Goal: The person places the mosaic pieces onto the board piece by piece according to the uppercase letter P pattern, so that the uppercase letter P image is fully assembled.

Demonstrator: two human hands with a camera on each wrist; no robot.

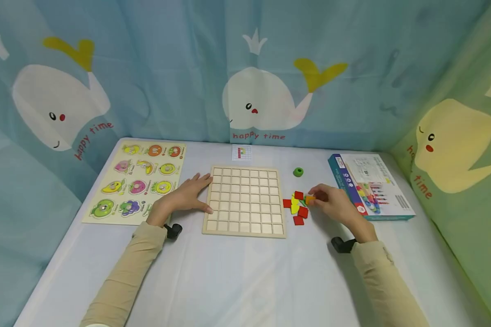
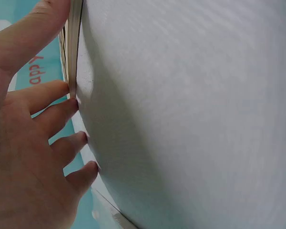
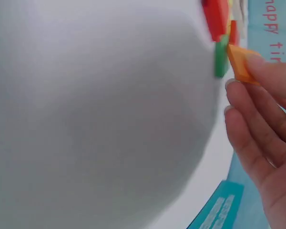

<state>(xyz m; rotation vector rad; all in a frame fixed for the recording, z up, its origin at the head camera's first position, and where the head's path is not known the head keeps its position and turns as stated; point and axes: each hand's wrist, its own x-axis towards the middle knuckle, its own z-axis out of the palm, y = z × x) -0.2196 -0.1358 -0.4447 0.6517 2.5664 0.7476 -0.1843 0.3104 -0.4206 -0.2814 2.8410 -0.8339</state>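
Observation:
A wooden grid board of square cells lies flat in the middle of the table. My left hand rests at its left edge, fingers spread, thumb and fingertips against the frame; the left wrist view shows them along the wooden edge. To the board's right, my right hand pinches an orange square tile between thumb and fingers. Beside that hand lies a small pile of red tiles, yellow tiles and a green tile, partly covered by one another.
A green bead-like piece sits behind the pile. A picture card lies beyond the board. At left is a fruit puzzle board; at right, a flat box. Curtains rise at the back and sides.

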